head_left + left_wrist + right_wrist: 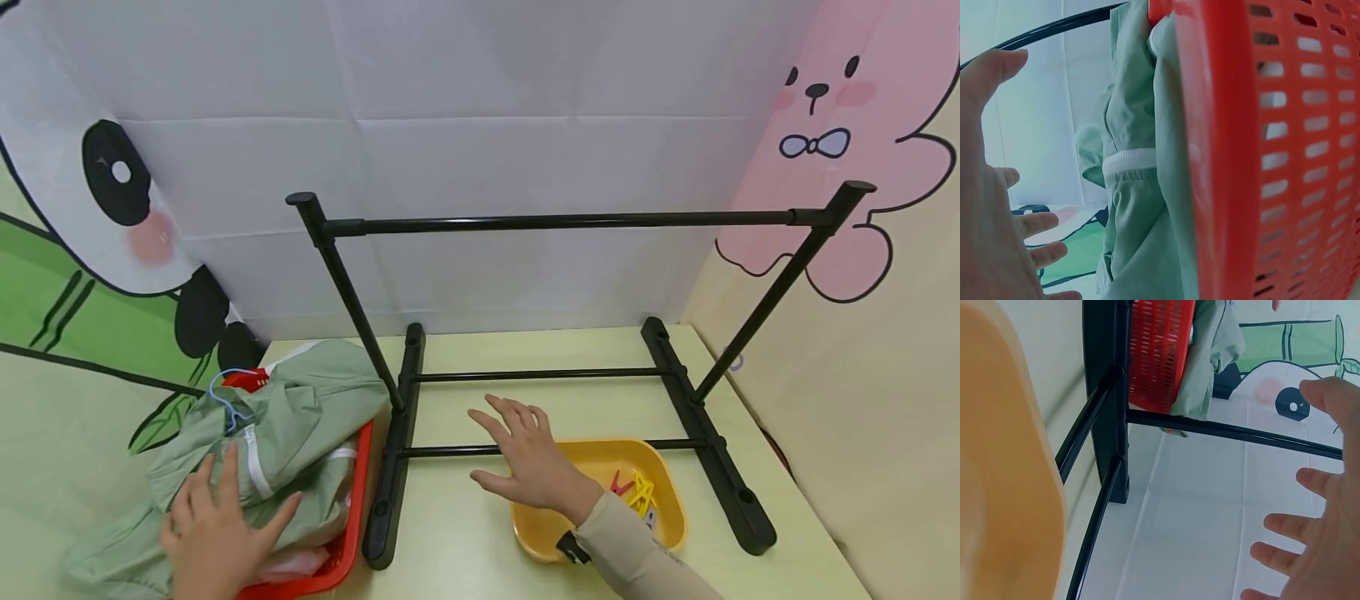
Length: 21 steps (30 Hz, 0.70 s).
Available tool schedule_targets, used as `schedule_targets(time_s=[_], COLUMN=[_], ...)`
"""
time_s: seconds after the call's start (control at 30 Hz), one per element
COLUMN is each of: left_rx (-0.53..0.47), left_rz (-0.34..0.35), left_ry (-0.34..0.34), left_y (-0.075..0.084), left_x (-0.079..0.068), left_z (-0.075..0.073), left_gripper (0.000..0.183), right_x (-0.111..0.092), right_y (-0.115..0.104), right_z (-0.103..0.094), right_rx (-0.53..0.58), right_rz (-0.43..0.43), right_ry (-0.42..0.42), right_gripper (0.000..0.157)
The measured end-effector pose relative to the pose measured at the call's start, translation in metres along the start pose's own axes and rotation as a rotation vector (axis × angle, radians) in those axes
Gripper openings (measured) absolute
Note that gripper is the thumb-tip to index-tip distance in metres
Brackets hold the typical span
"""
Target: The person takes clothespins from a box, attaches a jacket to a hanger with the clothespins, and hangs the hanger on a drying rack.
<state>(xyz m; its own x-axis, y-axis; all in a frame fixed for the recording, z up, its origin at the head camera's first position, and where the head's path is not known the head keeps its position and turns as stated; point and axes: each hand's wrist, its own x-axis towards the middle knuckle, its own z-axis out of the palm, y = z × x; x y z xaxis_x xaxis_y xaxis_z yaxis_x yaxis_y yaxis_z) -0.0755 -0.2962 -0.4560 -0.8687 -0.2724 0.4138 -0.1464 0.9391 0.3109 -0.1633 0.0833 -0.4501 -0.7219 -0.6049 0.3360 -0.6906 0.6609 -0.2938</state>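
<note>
Above the red basket (360, 500) my left hand (217, 525) is spread, with nothing in its fingers. Under it, a pale green garment (322, 400) with white trim lies heaped over the basket's rim, and a blue hanger (228, 400) shows its hook at the collar. My right hand (536, 467) is held out with fingers apart, over the near left edge of the yellow tray (536, 533). It also holds nothing. Inside the tray lie red and yellow clothespins (641, 494), partly hidden by the right forearm.
A black garment rack (570, 222) stands on the pale table (465, 533), its top bar raised and two low crossbars joining its feet. The basket is beside its left foot (390, 500). A printed curtain (480, 108) hangs behind, with a plain wall at right.
</note>
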Motion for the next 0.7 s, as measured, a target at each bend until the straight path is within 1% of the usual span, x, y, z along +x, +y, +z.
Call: schedule_targets(time_s=[0.1, 0.23, 0.33, 0.4, 0.47, 0.57, 0.63, 0.7], left_rx=[-0.007, -0.016, -0.005, 0.008, 0.022, 0.035, 0.032, 0.022], left_rz=[0.002, 0.003, -0.012, -0.034, -0.073, -0.119, -0.131, -0.124], left_ry=[0.014, 0.015, 0.004, -0.010, -0.039, -0.054, -0.027, 0.026], left_y=[-0.003, -0.006, -0.008, -0.009, -0.010, -0.012, -0.014, -0.016], left_x=[0.001, 0.002, 0.003, 0.003, 0.004, 0.004, 0.003, 0.001], left_z=[0.000, -0.001, -0.003, -0.004, -0.006, -0.007, -0.006, -0.004], left_gripper=[0.111, 0.112, 0.113, 0.113, 0.115, 0.116, 0.116, 0.114], right_x=[0.002, 0.005, 0.007, 0.008, 0.009, 0.011, 0.012, 0.014], right_y=[0.000, -0.002, -0.004, -0.004, -0.005, -0.005, -0.006, -0.006], right_z=[0.001, 0.002, 0.002, 0.003, 0.004, 0.005, 0.006, 0.006], right_rx=[-0.010, 0.000, 0.009, 0.004, 0.004, 0.001, 0.001, -0.001], right_rz=[-0.003, 0.003, 0.005, 0.000, -0.008, -0.017, -0.019, -0.022], right_ry=[-0.010, -0.031, -0.042, -0.040, -0.037, -0.034, -0.043, -0.048], right_gripper=[0.073, 0.073, 0.074, 0.073, 0.073, 0.073, 0.074, 0.074])
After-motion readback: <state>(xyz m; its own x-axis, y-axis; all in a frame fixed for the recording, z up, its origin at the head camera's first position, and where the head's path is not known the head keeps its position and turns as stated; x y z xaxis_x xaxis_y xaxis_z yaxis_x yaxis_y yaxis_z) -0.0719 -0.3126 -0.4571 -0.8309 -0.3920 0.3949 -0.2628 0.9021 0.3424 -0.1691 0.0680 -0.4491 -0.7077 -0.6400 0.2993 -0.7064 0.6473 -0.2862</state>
